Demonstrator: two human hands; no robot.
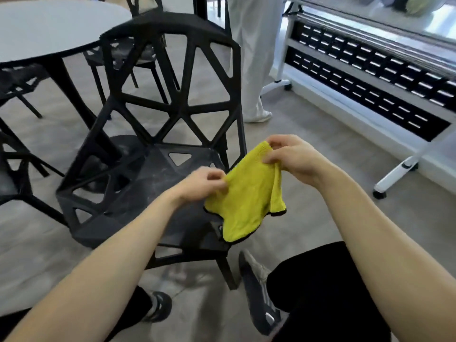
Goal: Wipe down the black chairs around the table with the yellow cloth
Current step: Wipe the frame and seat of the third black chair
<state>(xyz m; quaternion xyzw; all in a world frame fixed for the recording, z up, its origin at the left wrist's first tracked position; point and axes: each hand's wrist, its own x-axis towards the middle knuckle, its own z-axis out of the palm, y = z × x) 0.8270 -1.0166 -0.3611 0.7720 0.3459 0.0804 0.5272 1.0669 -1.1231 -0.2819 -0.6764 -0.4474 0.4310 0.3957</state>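
Yellow cloth [243, 201]: hangs above black chair [158, 134] seat. Left hand [201, 182] pinches its left edge; right hand [293, 157] pinches its top corner.

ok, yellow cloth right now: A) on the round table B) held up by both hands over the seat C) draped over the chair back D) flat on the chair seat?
B: the left hand and the right hand each pinch an upper edge of the yellow cloth, which hangs between them above the black chair seat.
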